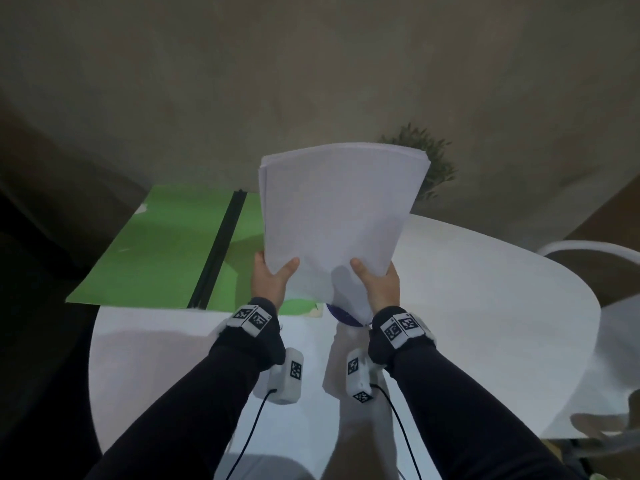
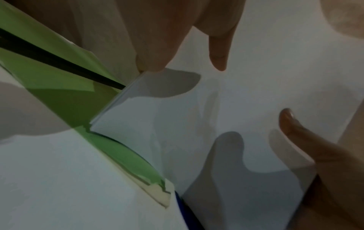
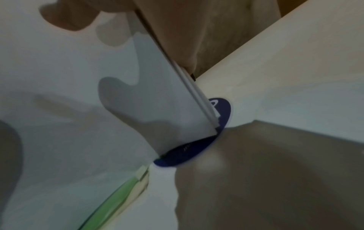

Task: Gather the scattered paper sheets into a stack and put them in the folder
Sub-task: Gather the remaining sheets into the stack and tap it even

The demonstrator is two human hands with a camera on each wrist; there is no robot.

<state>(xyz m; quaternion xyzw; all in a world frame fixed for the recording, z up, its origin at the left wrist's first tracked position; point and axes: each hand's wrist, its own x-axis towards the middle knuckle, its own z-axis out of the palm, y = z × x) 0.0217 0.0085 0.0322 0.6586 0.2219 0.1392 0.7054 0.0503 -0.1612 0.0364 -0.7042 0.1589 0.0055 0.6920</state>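
Observation:
A stack of white paper sheets (image 1: 332, 216) stands upright above the white table (image 1: 485, 306), its lower edge near the tabletop. My left hand (image 1: 273, 278) grips its lower left edge, thumb on the near face. My right hand (image 1: 375, 285) grips the lower right edge the same way. An open green folder (image 1: 149, 251) with a black spine lies flat at the table's far left, partly behind the stack. In the left wrist view the stack (image 2: 197, 124) fills the frame beside the folder (image 2: 59, 99). The right wrist view shows the stack's corner (image 3: 173, 109) over a blue sticker (image 3: 220, 112).
A round blue sticker (image 1: 341, 315) lies on the table under the stack's lower edge. A white chair (image 1: 595, 251) stands to the right of the table. A green plant (image 1: 433, 161) sits on the floor beyond. The folder overhangs the table's left edge.

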